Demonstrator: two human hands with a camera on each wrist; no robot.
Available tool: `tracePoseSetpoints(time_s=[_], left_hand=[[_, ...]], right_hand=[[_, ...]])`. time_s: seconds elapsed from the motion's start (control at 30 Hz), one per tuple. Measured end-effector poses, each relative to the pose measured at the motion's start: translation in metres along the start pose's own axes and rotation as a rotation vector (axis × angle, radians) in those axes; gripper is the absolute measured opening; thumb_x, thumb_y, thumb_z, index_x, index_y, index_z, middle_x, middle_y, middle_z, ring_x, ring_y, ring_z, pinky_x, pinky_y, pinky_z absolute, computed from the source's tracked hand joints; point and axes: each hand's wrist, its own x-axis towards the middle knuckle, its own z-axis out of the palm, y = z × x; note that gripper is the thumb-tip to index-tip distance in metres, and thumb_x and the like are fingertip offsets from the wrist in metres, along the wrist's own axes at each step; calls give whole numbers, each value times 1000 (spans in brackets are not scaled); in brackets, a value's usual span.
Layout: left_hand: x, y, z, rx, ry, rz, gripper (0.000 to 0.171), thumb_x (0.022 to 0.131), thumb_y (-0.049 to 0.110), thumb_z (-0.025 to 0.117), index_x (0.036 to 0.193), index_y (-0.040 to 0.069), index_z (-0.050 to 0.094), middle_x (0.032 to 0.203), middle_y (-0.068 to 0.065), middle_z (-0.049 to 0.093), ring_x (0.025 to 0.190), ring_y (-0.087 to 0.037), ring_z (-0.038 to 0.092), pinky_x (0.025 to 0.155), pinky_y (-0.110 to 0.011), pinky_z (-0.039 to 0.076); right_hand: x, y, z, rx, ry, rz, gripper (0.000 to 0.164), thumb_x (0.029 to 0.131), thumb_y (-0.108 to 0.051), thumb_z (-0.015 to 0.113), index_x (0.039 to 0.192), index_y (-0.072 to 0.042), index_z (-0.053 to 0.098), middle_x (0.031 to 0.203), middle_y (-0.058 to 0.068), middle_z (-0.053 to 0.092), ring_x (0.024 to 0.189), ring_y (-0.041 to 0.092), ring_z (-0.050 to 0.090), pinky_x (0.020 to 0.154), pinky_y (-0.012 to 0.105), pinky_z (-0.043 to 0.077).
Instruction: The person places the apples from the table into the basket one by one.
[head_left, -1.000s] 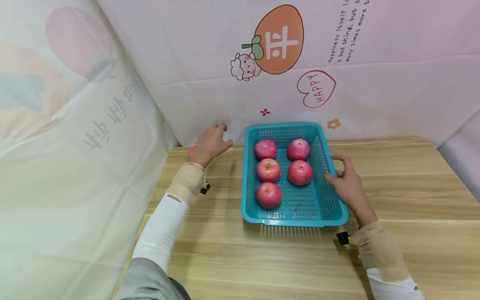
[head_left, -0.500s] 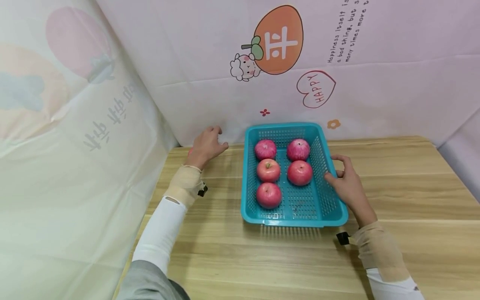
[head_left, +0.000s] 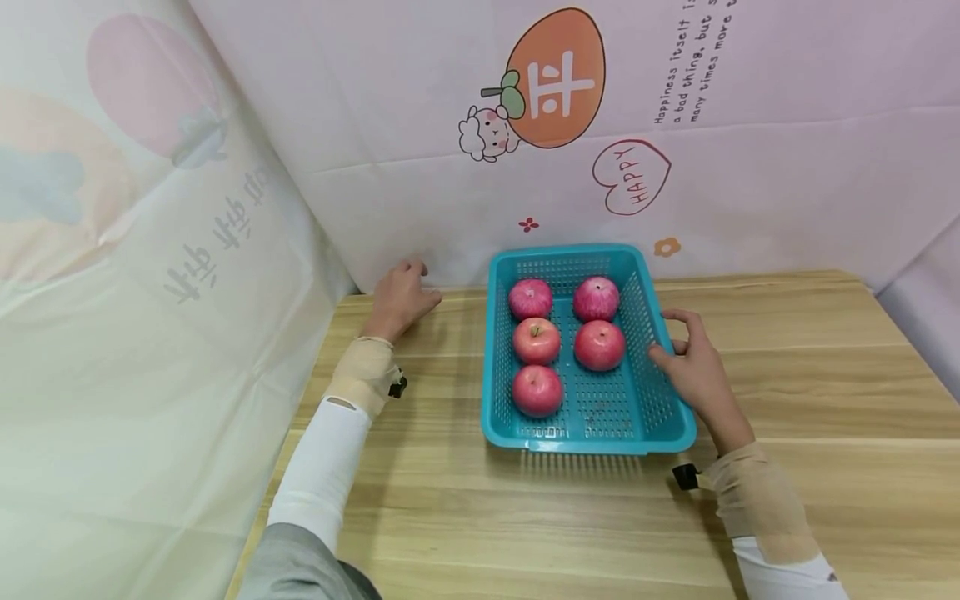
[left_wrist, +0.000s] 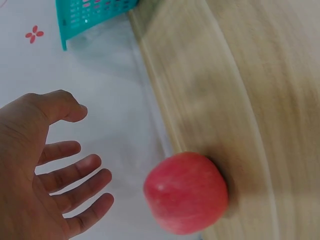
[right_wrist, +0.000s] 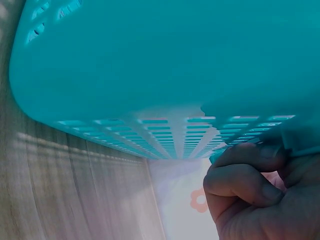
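My left hand (head_left: pixel 399 298) hovers at the table's back left, thumb spread and fingers loosely bent, holding nothing. A red apple (left_wrist: pixel 186 193) lies on the table close to these fingers in the left wrist view; the hand hides it in the head view. My right hand (head_left: pixel 693 367) grips the right rim of a turquoise plastic basket (head_left: pixel 510 444), thumb over the rim and fingers curled outside. Several red and pink apples sit in the basket: three in a left column, including a yellowish-red apple (head_left: pixel 537 341), and two on the right, including a streaked apple (head_left: pixel 597 298).
The basket stands on a wood-grain table (head_left: pixel 465 517) near its back edge. A printed white cloth (head_left: pixel 405 192) hangs right behind the table, and another pale cloth (head_left: pixel 150 400) borders its left side.
My left hand has moved left and a little toward me, away from the basket. The pink sliver beside it is now covered by the hand. My right hand and the basket have stayed put.
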Motion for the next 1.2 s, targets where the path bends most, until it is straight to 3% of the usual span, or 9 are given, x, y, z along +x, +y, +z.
tracePoseSetpoints(time_s=[0.53,0.9,1.2], left_hand=[[3,-30,17,1,-28,-72,54,87,39,65,130,10,49,130,-15,49,117,-37,49,98,-53,44],[2,-37,24,-4,-73,-99,60,84,32,63,137,12,43,135,-16,41,125,-39,39,108,-62,33],[4,-44,27,29,-102,-149,66,83,38,64,139,13,39,139,-18,38,126,-38,37,106,-59,36]], right_hand=[[0,0,0,1,10,-3,64,99,-28,54,153,-16,21,125,37,58,99,51,66,68,55,59],[-1,0,0,7,0,4,64,99,-29,53,153,-18,20,126,37,58,100,51,66,68,54,59],[-1,-1,-1,18,-5,9,64,99,-28,54,153,-18,21,125,37,58,99,51,66,67,53,59]])
